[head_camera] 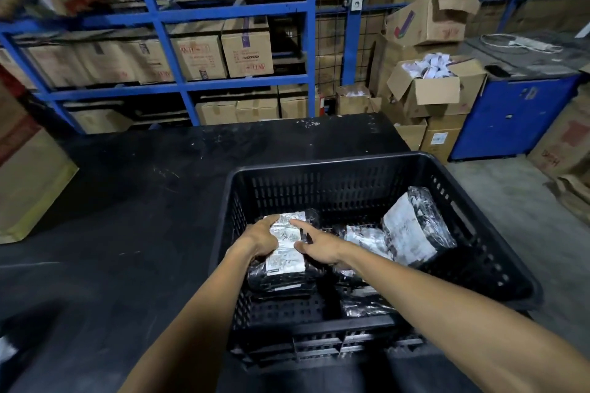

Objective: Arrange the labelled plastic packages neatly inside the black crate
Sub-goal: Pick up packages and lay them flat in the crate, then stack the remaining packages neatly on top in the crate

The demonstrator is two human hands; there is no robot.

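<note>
Labelled package (285,252) was steadied label-up by the left wall of the black crate (351,163) at the right edge of the desk (143,201), the left grip (261,238) curled round its edge and the right grip (322,247) spread, forefinger pressed on the label, presumably to seat it flat.

Print on the package (282,277) between my left hand (261,238) and right hand (319,249): unreadably small; right hand's lower fingers hidden from me.

black crate (322,166), seemingly white-labelled black packages (285,252)
</note>
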